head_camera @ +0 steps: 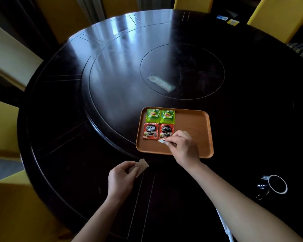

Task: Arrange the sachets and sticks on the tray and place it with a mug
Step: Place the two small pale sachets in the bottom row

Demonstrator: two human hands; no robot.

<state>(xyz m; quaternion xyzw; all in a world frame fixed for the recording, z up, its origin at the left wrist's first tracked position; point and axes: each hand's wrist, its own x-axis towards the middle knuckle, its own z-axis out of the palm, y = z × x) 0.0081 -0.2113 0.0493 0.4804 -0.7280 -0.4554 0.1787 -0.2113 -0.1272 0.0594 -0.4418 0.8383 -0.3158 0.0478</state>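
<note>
Here, the tray (pixel 192 130) is sitting on the dark table (pixel 77 119), and everything else is lying around it. Inside its left half, two green sachets (pixel 160 116) are lying side by side above two red sachets (pixel 158 131). The right hand (pixel 183 147) is hovering over the tray's near edge, pinching a white stick (pixel 163 142) beside the red pair. The left hand (pixel 121 179), off the tray's near left corner, is gripping tan sticks (pixel 141 167). The mug (pixel 276 184) is standing well right of the tray.
</note>
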